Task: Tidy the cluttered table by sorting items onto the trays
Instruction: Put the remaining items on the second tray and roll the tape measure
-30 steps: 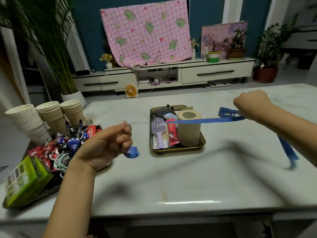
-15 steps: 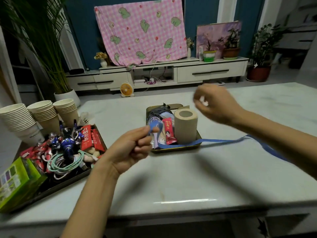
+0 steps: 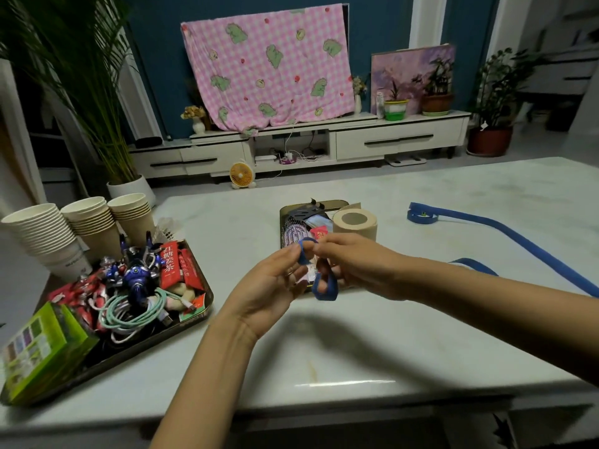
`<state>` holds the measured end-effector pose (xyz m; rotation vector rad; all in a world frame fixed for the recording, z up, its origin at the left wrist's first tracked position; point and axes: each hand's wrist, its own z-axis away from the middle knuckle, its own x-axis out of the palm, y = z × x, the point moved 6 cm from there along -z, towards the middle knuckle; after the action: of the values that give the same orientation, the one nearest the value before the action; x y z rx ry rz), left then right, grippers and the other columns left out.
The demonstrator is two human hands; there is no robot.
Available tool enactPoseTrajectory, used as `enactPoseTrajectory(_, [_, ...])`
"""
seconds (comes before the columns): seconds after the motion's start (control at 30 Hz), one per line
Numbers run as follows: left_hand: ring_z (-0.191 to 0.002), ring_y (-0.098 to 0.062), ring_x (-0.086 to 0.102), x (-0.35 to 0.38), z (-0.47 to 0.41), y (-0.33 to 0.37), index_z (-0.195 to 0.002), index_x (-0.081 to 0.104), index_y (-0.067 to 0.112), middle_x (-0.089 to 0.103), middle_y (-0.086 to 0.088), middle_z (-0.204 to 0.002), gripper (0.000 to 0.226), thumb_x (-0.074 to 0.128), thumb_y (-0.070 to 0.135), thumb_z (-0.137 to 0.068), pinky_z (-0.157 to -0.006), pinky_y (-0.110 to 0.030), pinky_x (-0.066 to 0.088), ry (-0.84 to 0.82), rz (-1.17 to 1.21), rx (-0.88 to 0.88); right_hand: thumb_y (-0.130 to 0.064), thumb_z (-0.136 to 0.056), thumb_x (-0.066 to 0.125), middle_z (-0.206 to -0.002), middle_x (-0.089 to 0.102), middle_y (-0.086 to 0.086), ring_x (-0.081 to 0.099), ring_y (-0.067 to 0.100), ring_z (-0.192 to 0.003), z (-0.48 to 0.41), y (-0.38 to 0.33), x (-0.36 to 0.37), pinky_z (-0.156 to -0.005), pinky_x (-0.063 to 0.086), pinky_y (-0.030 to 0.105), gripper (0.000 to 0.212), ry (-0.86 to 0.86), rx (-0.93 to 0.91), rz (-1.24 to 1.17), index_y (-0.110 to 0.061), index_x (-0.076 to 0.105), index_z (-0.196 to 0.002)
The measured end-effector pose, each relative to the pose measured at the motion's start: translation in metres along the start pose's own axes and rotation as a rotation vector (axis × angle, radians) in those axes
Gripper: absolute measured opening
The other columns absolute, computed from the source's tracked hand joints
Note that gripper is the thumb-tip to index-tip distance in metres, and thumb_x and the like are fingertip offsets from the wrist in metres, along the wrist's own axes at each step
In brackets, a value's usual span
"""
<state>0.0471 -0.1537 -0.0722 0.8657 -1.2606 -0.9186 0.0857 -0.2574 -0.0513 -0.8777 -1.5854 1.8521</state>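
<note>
— Where are you?
— In my living room at home. Beyond the far edge of my table (image 3: pixel 453 189) stands a low TV cabinet (image 3: pixel 382 144) with drawers, a pink checked cloth (image 3: pixel 269 66) draped above it, potted plants (image 3: pixel 489 140) around, a small fan (image 3: pixel 242 175) on the floor.
</note>
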Motion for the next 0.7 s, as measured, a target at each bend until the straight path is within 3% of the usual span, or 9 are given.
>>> enactPoseTrajectory(0.07, [-0.073, -0.012, 0.061, 0.003, -0.002, 0.000, -0.081, 0.070, 0.017, 0.069, -0.001, -0.078, 0.024, 0.048, 0.021, -0.090, -0.061, -0.023, 0.050, 0.007, 0.119, 0.055, -0.024, -0.095, 0.048, -0.062, 0.055, 0.001, 0.056, 0.011, -0.050, 0.002, 0.002, 0.009, -0.054, 0.053, 0.023, 0.016, -0.093, 0.129, -0.350, -0.013, 0.060, -0.093])
enactPoseTrajectory(0.13, [-0.066, -0.014, 0.062, 0.008, -0.003, -0.002, -0.089, 0.065, 0.014, 0.066, -0.007, -0.084, 0.019, 0.050, 0.025, -0.085, -0.050, -0.024, 0.050, -0.042, 0.205, 0.079, -0.033, -0.095, 0.045, -0.063, 0.059, 0.000, 0.056, 0.012, -0.052, 0.004, 0.003, 0.016, -0.058, 0.053, 0.026, 0.025, -0.166, 0.177, -0.474, -0.014, 0.061, -0.094])
enactPoseTrajectory(0.2, [-0.070, -0.019, 0.056, 0.011, -0.005, -0.004, -0.086, 0.067, 0.017, 0.063, -0.011, -0.093, 0.020, 0.050, 0.027, -0.081, -0.048, -0.027, 0.049, -0.087, 0.234, 0.084, -0.039, -0.096, 0.041, -0.064, 0.055, 0.002, 0.053, 0.012, -0.050, 0.006, 0.006, 0.023, -0.056, 0.047, 0.024, 0.030, -0.230, 0.177, -0.429, -0.012, 0.055, -0.093])
enactPoseTrajectory(0.3, [-0.088, -0.024, 0.046, 0.006, -0.008, -0.003, -0.076, 0.070, 0.018, 0.069, -0.010, -0.094, 0.020, 0.052, 0.027, -0.079, -0.078, -0.037, 0.042, -0.108, 0.232, 0.093, -0.037, -0.095, 0.042, -0.068, 0.050, 0.004, 0.047, 0.010, -0.047, 0.005, 0.006, 0.028, -0.052, 0.041, 0.021, 0.027, -0.285, 0.135, -0.330, -0.013, 0.054, -0.090])
enactPoseTrajectory(0.37, [-0.076, -0.018, 0.047, 0.004, -0.007, 0.000, -0.088, 0.064, 0.011, 0.070, -0.006, -0.082, 0.021, 0.052, 0.027, -0.082, -0.078, -0.035, 0.035, -0.122, 0.171, 0.080, -0.034, -0.098, 0.041, -0.068, 0.050, 0.002, 0.044, 0.009, -0.047, 0.002, 0.008, 0.024, -0.049, 0.037, 0.018, 0.028, -0.271, 0.133, -0.316, -0.012, 0.057, -0.093])
enactPoseTrajectory(0.43, [-0.063, -0.014, 0.049, 0.000, -0.007, 0.000, -0.091, 0.057, 0.007, 0.062, -0.003, -0.066, 0.026, 0.050, 0.030, -0.084, -0.070, -0.032, 0.040, -0.100, 0.120, 0.039, -0.031, -0.099, 0.041, -0.067, 0.050, 0.000, 0.044, 0.007, -0.048, -0.001, 0.012, 0.019, -0.048, 0.036, 0.017, 0.026, -0.242, 0.124, -0.281, -0.010, 0.057, -0.097])
enactPoseTrajectory(0.5, [-0.063, -0.017, 0.057, -0.003, -0.006, -0.003, -0.088, 0.061, 0.004, 0.062, -0.005, -0.064, 0.030, 0.050, 0.031, -0.088, -0.064, -0.030, 0.054, -0.036, 0.053, -0.012, -0.026, -0.099, 0.042, -0.063, 0.051, 0.001, 0.045, 0.007, -0.044, -0.002, 0.016, 0.010, -0.045, 0.037, 0.016, 0.026, -0.172, 0.092, -0.130, -0.008, 0.057, -0.090])
enactPoseTrajectory(0.6, [-0.070, -0.021, 0.070, 0.000, -0.002, -0.009, -0.103, 0.064, 0.005, 0.070, -0.009, -0.077, 0.035, 0.050, 0.035, -0.092, -0.062, -0.028, 0.057, 0.006, -0.159, -0.047, -0.020, -0.098, 0.046, -0.056, 0.049, 0.001, 0.041, 0.007, -0.039, -0.003, 0.016, -0.002, -0.040, 0.035, 0.015, 0.027, -0.005, -0.008, 0.176, -0.008, 0.055, -0.076])
enactPoseTrajectory(0.7, [-0.075, -0.022, 0.072, 0.000, -0.002, -0.014, -0.109, 0.061, 0.012, 0.072, -0.010, -0.084, 0.040, 0.038, 0.042, -0.097, -0.060, -0.029, 0.058, 0.069, -0.330, -0.040, -0.022, -0.095, 0.049, -0.062, 0.052, 0.001, 0.046, 0.009, -0.050, 0.000, -0.001, -0.001, -0.049, 0.036, 0.018, 0.026, 0.133, -0.269, 0.744, -0.014, 0.051, -0.071])
